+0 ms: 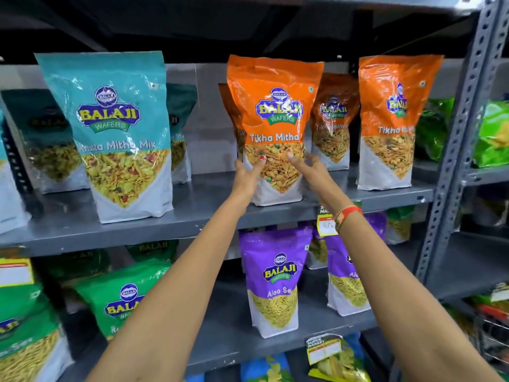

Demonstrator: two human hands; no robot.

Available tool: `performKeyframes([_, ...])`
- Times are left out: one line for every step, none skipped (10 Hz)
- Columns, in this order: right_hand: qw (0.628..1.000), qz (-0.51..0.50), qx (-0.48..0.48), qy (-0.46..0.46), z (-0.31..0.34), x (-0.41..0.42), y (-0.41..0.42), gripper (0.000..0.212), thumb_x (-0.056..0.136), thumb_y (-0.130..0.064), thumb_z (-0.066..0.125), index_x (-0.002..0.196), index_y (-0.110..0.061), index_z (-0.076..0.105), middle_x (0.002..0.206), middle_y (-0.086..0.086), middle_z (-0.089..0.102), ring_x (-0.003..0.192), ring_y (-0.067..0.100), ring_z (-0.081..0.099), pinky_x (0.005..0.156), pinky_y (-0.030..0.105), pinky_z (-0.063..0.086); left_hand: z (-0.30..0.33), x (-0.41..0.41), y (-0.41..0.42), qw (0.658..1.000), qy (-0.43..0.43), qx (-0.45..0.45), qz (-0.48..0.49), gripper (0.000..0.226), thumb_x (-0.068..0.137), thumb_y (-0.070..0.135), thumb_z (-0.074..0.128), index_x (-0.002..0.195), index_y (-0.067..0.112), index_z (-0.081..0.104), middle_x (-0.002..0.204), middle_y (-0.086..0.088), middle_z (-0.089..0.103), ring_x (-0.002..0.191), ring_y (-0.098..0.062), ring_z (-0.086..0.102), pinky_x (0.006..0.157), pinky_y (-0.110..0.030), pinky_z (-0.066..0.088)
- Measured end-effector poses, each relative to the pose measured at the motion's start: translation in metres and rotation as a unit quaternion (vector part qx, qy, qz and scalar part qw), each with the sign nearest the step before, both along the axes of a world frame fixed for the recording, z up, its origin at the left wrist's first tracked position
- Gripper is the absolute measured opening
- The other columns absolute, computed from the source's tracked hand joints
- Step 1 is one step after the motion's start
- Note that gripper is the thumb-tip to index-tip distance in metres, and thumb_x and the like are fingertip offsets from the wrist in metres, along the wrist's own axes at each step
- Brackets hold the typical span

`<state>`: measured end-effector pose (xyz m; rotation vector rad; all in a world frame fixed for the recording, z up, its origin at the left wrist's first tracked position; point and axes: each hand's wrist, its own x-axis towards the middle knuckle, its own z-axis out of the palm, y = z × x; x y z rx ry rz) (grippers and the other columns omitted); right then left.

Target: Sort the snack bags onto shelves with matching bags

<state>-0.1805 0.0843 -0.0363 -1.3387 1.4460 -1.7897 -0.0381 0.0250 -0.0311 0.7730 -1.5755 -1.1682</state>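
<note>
An orange Tikha Mitha bag (275,119) stands upright on the upper grey shelf (209,210), in front of other orange bags (334,119). My left hand (249,177) grips its lower left edge, thumb on the front. My right hand (308,168) touches its lower right side with fingers partly spread. Another orange bag (391,119) stands further right on the same shelf. Teal Khatta Mitha Mix bags (118,133) stand at the left of that shelf.
Below, purple Aloo Sev bags (272,279) and green bags (121,296) stand on the lower shelf. A perforated steel upright (462,133) borders the rack on the right, with green bags (493,133) beyond. A price tag (326,223) hangs on the shelf edge.
</note>
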Motion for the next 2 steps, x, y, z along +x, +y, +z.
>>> performKeyframes([0.987,-0.085,-0.131,-0.030,0.016,0.007,0.025,0.064,0.082,-0.037,0.068,0.133,-0.010,0.041,0.121,0.005,0.057,0.108,0.012,0.055,0.088,0.023,0.042,-0.002,0.001,0.000,1.000,0.004,-0.007,-0.002,0.066,0.088,0.038,0.050,0.141,0.014,0.018,0.144,-0.011,0.040,0.128,-0.028,0.042,0.103,-0.038,0.035])
performKeyframes([0.949,-0.130,-0.278,-0.067,0.038,0.001,0.066,0.030,0.084,-0.021,0.065,0.111,-0.015,0.053,0.095,-0.006,0.061,0.084,-0.004,0.060,0.081,0.018,0.046,-0.002,0.009,0.007,0.998,-0.005,-0.056,0.032,0.067,0.088,0.041,0.048,0.141,0.017,0.016,0.148,-0.009,0.033,0.134,-0.027,0.036,0.105,-0.037,0.031])
